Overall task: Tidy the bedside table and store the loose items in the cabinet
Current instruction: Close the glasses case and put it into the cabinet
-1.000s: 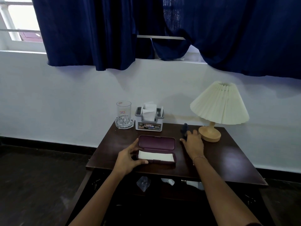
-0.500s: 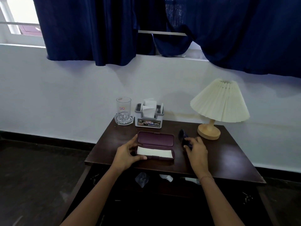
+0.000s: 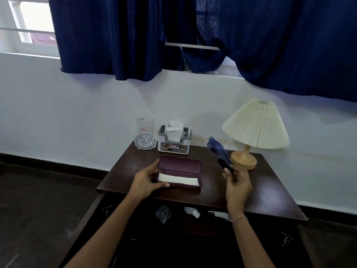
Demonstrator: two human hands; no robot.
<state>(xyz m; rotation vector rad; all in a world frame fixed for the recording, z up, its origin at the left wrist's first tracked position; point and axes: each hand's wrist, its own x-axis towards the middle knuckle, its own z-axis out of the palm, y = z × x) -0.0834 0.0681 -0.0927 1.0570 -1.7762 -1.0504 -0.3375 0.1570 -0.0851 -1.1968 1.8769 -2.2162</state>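
Right hand around folded blue glasses, left hand gripping open maroon case.

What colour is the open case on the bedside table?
Maroon case, white lining; head view.

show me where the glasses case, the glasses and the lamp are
glasses case (image 3: 180, 165): head view, on the inside of its open lid.
glasses (image 3: 217, 149): head view, on the blue frame above the right hand.
lamp (image 3: 256, 127): head view, on the middle of its pleated shade.
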